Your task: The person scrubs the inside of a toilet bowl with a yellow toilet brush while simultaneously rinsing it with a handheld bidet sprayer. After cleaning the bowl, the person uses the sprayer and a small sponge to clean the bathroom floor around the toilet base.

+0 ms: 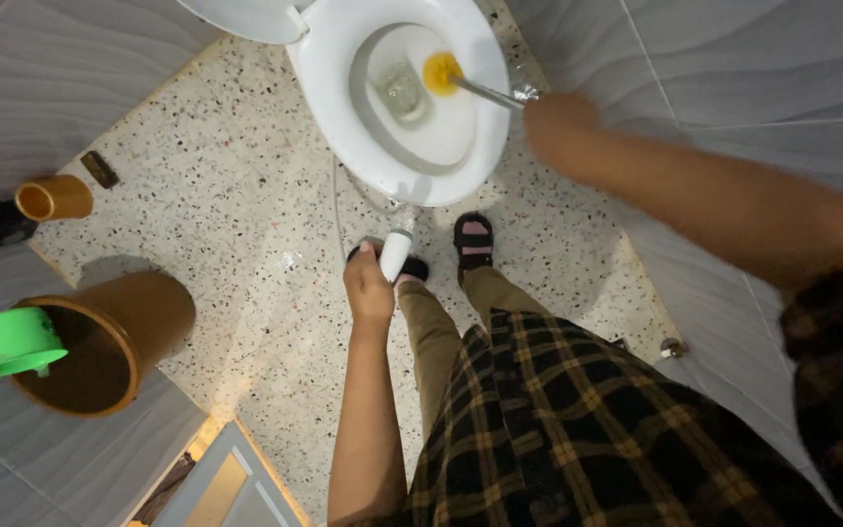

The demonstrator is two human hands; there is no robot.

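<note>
Checked shirt [578,429] fills the near view. Left hand [370,285] is closed around a white spray nozzle [396,254], pointing up toward the toilet bowl [343,88]. Right hand [558,119] grips the brush handle [488,93]; its yellow head [440,71] sits inside the bowl, the handle running left from the hand.

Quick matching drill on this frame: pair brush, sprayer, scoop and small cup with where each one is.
Things:
1. brush
2. sprayer
3. green scoop
4. small cup

Places:
A. on the bucket rim
B. in the left hand
C. on the floor by the left wall
D. head in the toilet bowl, handle in the right hand

Pairs: 1-D, 2-B, 3-A, 4-C
</note>
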